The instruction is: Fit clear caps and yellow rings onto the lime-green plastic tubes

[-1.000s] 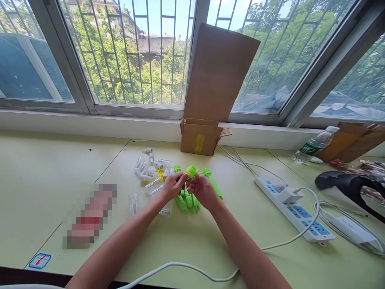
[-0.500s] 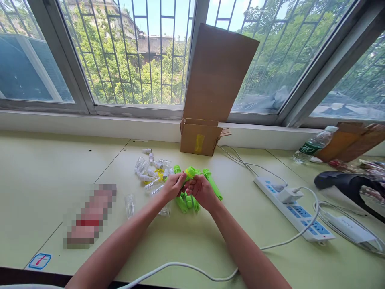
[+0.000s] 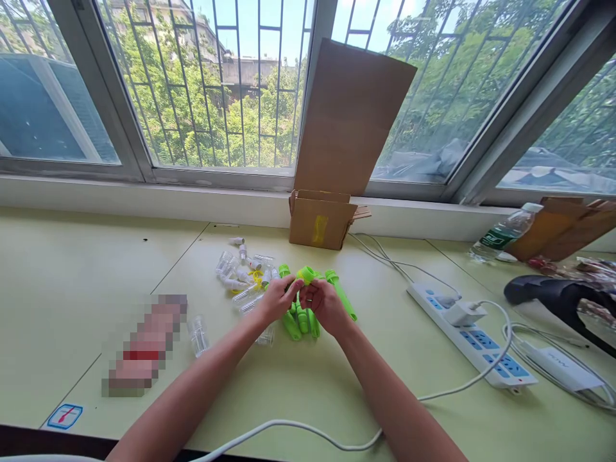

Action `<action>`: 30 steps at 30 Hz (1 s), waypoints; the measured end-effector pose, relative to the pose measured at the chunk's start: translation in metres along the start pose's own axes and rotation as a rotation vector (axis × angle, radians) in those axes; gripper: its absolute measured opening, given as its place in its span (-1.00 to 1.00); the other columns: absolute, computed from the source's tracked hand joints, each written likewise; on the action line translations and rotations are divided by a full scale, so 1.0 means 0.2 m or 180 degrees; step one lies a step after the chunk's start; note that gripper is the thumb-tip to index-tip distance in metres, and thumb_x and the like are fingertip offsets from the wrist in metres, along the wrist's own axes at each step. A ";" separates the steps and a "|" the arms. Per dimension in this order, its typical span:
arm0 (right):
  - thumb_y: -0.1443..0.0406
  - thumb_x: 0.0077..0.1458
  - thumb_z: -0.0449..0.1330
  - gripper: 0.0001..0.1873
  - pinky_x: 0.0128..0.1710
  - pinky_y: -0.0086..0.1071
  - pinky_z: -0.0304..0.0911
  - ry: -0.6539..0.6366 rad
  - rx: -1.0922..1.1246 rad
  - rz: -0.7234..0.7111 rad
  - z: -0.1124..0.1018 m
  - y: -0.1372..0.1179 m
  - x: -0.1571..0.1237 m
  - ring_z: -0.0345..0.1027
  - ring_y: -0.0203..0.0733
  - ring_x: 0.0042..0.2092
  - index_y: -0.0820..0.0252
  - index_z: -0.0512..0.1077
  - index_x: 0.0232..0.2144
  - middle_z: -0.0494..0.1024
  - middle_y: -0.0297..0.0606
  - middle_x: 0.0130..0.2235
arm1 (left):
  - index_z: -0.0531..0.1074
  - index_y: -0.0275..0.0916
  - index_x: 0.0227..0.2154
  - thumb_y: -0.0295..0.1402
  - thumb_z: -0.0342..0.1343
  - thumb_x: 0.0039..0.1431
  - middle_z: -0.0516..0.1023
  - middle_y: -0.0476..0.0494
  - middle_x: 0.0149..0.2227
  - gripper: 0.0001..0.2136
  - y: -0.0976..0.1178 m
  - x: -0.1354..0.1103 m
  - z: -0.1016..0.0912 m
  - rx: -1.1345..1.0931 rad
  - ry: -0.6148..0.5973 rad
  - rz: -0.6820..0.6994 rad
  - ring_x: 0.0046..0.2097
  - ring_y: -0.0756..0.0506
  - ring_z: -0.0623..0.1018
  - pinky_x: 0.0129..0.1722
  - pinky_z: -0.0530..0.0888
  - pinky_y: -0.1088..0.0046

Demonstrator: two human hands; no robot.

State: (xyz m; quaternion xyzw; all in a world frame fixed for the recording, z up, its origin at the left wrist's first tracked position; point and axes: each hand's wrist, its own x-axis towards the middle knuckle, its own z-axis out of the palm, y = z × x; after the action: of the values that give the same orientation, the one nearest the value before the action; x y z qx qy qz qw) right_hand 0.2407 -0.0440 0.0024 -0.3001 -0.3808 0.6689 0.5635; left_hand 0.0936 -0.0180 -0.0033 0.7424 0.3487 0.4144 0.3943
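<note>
Above a cluster of parts, my left hand [image 3: 278, 299] pinches a bright green plastic piece with a round, collar-like end [image 3: 306, 274] between thumb and fingers. My right hand [image 3: 325, 307] is curled closed against its lower right side; its fingertips are partly hidden. Several green tubes [image 3: 344, 298] lie beneath and beside both hands. To the left is a loose heap of clear plastic tubes [image 3: 246, 294] with white-capped pieces [image 3: 234, 284] and some yellow parts [image 3: 256, 277]. A clear ribbed cup [image 3: 198, 335] lies left of my left forearm.
A cardboard box [image 3: 317, 221] with a raised flap stands by the window sill. On the right are a power strip [image 3: 474, 337] with cables, a water bottle [image 3: 505, 234] and a black curved object [image 3: 553, 301]. A white cable [image 3: 289, 422] runs under my right forearm.
The green piece has tilted slightly in my hands, and my right fingers have shifted around its underside. The clear cup on the left has moved a little left and turned.
</note>
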 end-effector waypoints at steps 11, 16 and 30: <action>0.20 0.06 0.16 -0.81 -0.56 -0.46 0.30 -0.0068 0.0128 0.0136 0.01 -0.02 -0.01 0.34 -0.31 -0.55 0.21 0.46 -0.45 0.51 -0.31 -0.53 | 0.29 -0.26 -0.59 0.05 -0.22 0.27 0.33 0.05 -0.71 -0.47 0.00 -0.01 0.01 -0.0244 0.0094 -0.0016 -0.71 0.08 0.29 -0.71 0.18 0.57; 0.20 0.06 0.16 -0.81 -0.56 -0.46 0.30 -0.0055 0.0159 0.0123 0.02 -0.01 -0.02 0.34 -0.32 -0.55 0.20 0.46 -0.44 0.51 -0.32 -0.53 | 0.28 -0.25 -0.60 0.05 -0.28 0.29 0.32 0.02 -0.71 -0.46 -0.01 -0.01 0.01 -0.0012 0.0099 0.0057 -0.69 0.06 0.29 -0.68 0.19 0.53; 0.21 0.07 0.17 -0.82 -0.55 -0.46 0.30 0.0179 0.0252 -0.0058 0.01 -0.03 -0.01 0.35 -0.31 -0.55 0.20 0.47 -0.43 0.53 -0.31 -0.52 | 0.28 -0.23 -0.51 -0.02 -0.14 0.28 0.33 0.08 -0.66 -0.59 0.00 0.00 0.00 -0.0088 0.0156 0.0052 -0.65 0.08 0.29 -0.63 0.22 0.56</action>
State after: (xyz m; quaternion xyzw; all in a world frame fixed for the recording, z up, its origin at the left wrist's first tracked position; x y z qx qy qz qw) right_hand 0.2420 -0.0466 0.0081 -0.2928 -0.3408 0.6696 0.5914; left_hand 0.0935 -0.0176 -0.0033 0.7294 0.3463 0.4404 0.3925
